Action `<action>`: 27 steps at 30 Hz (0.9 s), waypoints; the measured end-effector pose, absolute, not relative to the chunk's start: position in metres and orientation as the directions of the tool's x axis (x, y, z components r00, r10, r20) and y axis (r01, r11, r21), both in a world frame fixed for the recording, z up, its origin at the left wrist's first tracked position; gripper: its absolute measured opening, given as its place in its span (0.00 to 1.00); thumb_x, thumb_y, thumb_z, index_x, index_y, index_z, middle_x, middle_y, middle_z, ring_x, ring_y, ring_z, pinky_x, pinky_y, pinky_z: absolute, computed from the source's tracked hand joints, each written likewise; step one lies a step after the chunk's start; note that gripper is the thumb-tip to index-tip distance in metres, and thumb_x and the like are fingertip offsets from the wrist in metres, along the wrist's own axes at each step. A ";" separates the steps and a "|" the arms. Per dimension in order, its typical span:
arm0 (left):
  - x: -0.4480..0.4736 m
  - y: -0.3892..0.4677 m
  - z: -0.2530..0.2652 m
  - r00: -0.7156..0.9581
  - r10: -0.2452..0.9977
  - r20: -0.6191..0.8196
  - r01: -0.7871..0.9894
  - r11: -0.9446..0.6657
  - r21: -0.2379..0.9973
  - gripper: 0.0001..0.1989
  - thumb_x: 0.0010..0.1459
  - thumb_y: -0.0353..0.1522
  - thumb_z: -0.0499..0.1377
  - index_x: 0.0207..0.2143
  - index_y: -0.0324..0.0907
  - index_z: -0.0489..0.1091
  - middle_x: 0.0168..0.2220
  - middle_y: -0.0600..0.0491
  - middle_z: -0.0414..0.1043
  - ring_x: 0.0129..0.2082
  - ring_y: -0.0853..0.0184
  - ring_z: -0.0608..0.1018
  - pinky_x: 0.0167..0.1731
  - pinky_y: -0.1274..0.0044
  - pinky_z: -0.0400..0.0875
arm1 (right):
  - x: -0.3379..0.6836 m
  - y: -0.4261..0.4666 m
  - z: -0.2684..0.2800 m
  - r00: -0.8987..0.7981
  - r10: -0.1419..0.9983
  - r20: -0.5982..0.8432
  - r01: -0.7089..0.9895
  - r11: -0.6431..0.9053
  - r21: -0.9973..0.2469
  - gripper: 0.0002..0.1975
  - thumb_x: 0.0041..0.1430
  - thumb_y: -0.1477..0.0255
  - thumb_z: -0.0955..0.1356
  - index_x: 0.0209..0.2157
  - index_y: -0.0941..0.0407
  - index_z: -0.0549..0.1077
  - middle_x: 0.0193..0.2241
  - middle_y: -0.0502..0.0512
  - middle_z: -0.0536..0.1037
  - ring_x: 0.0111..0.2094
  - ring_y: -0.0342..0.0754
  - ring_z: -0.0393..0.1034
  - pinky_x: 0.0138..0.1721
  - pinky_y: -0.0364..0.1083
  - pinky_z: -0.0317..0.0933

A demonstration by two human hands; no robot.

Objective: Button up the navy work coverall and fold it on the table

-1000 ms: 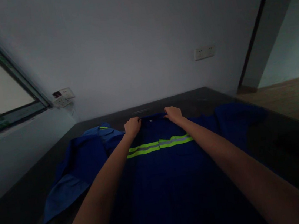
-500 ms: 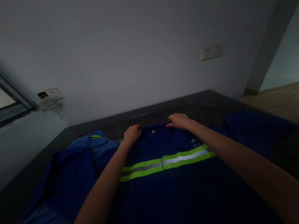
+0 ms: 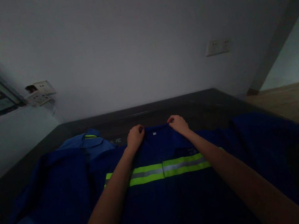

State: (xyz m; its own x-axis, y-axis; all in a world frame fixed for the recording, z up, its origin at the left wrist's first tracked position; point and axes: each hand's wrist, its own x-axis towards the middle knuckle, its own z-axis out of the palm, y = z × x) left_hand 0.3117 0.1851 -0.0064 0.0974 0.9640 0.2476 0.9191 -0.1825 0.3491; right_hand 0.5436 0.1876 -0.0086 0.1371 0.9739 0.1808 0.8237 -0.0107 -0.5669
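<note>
A dark blue work jacket lies spread out in front of me, its sleeves reaching out to both sides. Across its chest runs a yellow-green and silver reflective band, and a small white label shows inside the neck. My left hand pinches the left end of the collar. At the collar's right end, my right hand has thumb and fingers closed on the cloth. The collar edge is stretched between the two hands. The lower part of the jacket fades into shadow.
A lighter blue garment with a yellow-green strip lies at the back left, partly under the jacket's sleeve. The dark table meets a white wall with a socket plate. More sockets sit beside a window at left.
Both hands keep hold of the collar and have spread slightly apart. The reflective band sits lower in view, and the sleeves appear further out. The view has shifted a little.
</note>
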 end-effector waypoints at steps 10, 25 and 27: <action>0.367 0.122 0.021 0.497 0.861 0.109 0.782 -0.499 0.372 0.13 0.61 0.40 0.50 0.38 0.43 0.70 0.34 0.52 0.74 0.34 0.65 0.76 0.35 0.76 0.68 | 0.546 0.194 -0.034 0.181 0.954 0.237 0.693 0.047 -0.719 0.11 0.49 0.77 0.64 0.30 0.53 0.77 0.30 0.51 0.78 0.34 0.45 0.71 0.38 0.41 0.62; 0.388 0.106 -0.008 0.475 0.879 -0.033 0.772 -0.399 0.494 0.16 0.53 0.37 0.60 0.42 0.40 0.66 0.37 0.48 0.74 0.36 0.61 0.76 0.32 0.75 0.68 | 0.549 0.188 -0.028 0.185 0.950 0.250 0.740 0.033 -0.671 0.10 0.52 0.72 0.64 0.34 0.53 0.76 0.27 0.51 0.76 0.30 0.46 0.70 0.33 0.42 0.61; 0.385 0.109 -0.007 0.495 0.868 -0.046 0.753 -0.402 0.521 0.18 0.52 0.36 0.61 0.45 0.39 0.66 0.38 0.48 0.74 0.37 0.61 0.76 0.33 0.76 0.68 | 0.548 0.188 -0.027 0.186 0.949 0.256 0.747 0.032 -0.664 0.09 0.53 0.70 0.65 0.34 0.53 0.75 0.27 0.51 0.77 0.30 0.46 0.70 0.33 0.42 0.60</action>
State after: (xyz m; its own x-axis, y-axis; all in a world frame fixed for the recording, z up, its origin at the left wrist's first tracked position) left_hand 0.3851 0.1086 -0.0074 0.4949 0.8677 -0.0461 0.7533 -0.4020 0.5205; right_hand 0.5479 0.1881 -0.0275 0.1859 0.9487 0.2555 0.7471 0.0324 -0.6639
